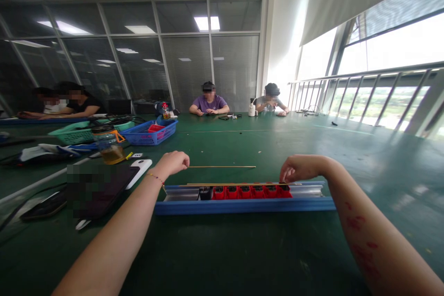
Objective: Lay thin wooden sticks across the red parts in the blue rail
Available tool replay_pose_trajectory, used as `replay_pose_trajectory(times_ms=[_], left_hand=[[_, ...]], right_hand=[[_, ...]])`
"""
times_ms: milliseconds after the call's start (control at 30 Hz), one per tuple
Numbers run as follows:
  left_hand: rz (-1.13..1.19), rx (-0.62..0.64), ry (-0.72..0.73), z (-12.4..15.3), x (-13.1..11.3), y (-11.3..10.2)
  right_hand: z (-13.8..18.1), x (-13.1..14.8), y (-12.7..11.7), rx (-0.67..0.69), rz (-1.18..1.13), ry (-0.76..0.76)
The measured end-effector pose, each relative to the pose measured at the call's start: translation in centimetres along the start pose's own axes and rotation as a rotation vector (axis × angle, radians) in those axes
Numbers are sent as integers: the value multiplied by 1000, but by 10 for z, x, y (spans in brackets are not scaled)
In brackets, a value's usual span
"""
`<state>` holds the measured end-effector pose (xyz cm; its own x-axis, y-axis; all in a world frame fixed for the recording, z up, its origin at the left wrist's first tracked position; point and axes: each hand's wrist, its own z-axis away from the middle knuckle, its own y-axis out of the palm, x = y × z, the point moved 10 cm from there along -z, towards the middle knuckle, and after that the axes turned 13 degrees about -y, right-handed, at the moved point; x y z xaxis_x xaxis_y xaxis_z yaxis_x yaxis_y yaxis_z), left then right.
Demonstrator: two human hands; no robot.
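My left hand (pixel 175 162) is closed, and a thin wooden-looking stick (pixel 222 166) extends to the right from its fingertips. Across the front runs a long blue rail (pixel 243 206) with a silvery channel (pixel 182 194) inside. In the channel a row of several small red trays (pixel 244 193) holds dark pieces, with a black block (pixel 205 193) at the left end. A second thin stick (pixel 208 184) lies along the back of the row. My right hand (pixel 298 168) points down, fingers pinched together at the row's right end; what they grip is hidden.
On the left are a dark pouch (pixel 104 189), a white-edged device (pixel 140 166), a jar of amber liquid (pixel 111 150), a blue basket (pixel 151 134) and a green basket (pixel 72 134). Two people (pixel 209 101) sit across the table, others at far left. A white bottle (pixel 251 108) stands there.
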<state>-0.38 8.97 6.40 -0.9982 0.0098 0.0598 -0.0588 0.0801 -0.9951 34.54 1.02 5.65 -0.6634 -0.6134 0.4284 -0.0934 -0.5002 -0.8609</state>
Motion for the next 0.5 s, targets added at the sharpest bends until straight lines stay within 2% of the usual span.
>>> replay_pose_trajectory(times_ms=[267, 500], left_hand=[[35, -13, 14, -14, -29, 39], [73, -32, 59, -15, -39, 49]], right_hand=[[4, -5, -2, -7, 31, 81], [2, -10, 4, 9, -95, 57]])
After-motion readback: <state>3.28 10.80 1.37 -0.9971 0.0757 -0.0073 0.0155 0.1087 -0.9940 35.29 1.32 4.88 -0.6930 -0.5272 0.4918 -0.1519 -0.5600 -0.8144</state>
